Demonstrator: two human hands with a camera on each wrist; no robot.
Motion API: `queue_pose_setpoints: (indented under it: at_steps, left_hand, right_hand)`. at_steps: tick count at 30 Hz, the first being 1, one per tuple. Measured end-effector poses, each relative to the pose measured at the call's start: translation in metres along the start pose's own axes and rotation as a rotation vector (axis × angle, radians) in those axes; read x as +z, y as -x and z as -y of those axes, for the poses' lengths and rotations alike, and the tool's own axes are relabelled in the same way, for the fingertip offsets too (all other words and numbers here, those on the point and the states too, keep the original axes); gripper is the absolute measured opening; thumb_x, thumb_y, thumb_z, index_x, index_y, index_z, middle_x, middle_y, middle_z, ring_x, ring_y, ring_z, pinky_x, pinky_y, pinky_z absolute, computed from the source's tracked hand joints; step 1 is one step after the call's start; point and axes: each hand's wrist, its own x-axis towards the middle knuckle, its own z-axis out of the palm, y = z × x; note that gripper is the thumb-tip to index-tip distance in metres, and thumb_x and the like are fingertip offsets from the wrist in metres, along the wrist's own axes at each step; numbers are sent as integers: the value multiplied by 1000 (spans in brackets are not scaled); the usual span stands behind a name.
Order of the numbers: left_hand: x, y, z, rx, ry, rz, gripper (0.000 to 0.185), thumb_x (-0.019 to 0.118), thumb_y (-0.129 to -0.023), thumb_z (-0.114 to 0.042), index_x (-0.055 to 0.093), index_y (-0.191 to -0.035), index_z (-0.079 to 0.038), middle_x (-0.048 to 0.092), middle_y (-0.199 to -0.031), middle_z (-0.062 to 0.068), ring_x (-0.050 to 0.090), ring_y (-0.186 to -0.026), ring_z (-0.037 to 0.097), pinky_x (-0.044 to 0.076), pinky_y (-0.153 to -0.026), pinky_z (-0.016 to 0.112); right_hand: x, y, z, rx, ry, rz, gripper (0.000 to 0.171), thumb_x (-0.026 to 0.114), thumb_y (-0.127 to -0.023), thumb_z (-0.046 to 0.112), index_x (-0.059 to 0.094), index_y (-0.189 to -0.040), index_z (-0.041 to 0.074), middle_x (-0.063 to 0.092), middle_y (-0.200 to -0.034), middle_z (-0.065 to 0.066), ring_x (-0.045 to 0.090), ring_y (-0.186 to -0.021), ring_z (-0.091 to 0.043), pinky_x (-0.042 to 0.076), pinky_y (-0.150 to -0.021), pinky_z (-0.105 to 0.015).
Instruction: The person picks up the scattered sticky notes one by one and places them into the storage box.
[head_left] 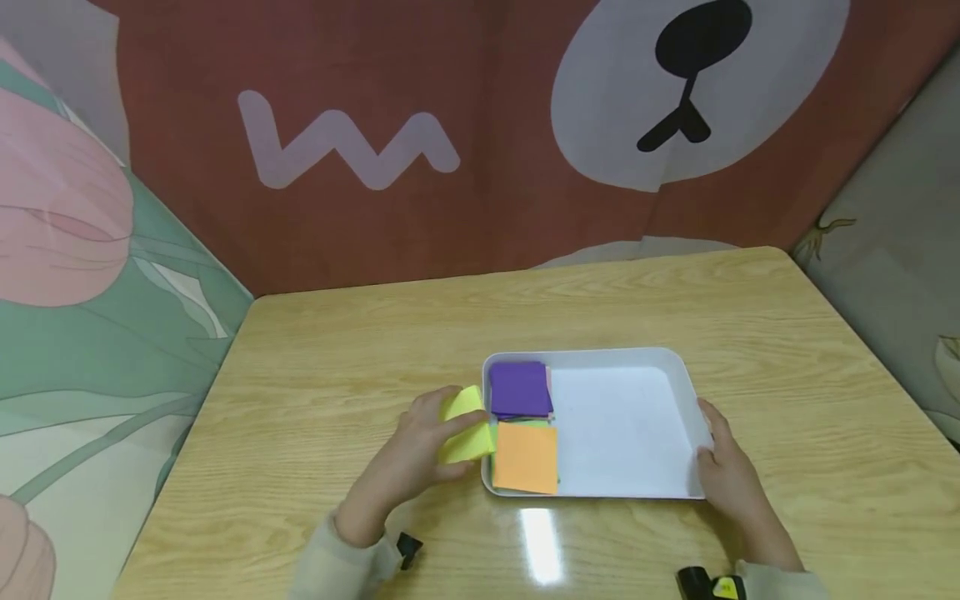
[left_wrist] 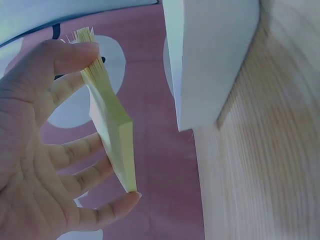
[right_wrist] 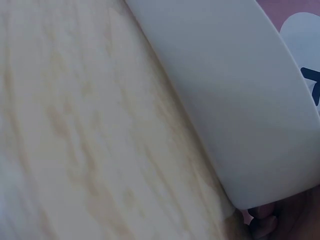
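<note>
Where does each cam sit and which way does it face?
Head: above, facing forward and down at the table; shows the tray, both hands and sleeves.
Left wrist: low beside the left hand, looking along the palm at the yellow pad it pinches, tray corner behind.
Right wrist: low at table level, facing the tray's outer wall; only fingertips of the right hand show.
Shared: tray and table appear in all three; the yellow pad in head and left wrist.

Light wood-grain counter [head_left: 337,350] with rounded corners, glare patch on its near edge, brown bear-face backdrop [head_left: 465,125] behind, green-pink floral cloth [head_left: 82,317] left, grey cloth [head_left: 892,250] right
</note>
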Motion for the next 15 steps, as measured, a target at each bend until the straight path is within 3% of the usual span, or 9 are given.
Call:
queue_pose_setpoints:
  at_steps: [15]
  left_hand:
    - [8, -11, -10, 68, 18, -1, 56, 74, -62, -24, 56, -115, -23, 37, -125, 15, 33, -112, 31, 30, -85, 49]
  right_hand:
    - [-1, -2, -2, 22, -7, 18, 57, 23, -88, 1, -4, -138, 7, 24, -124, -40, 30, -108, -52, 28, -81, -59]
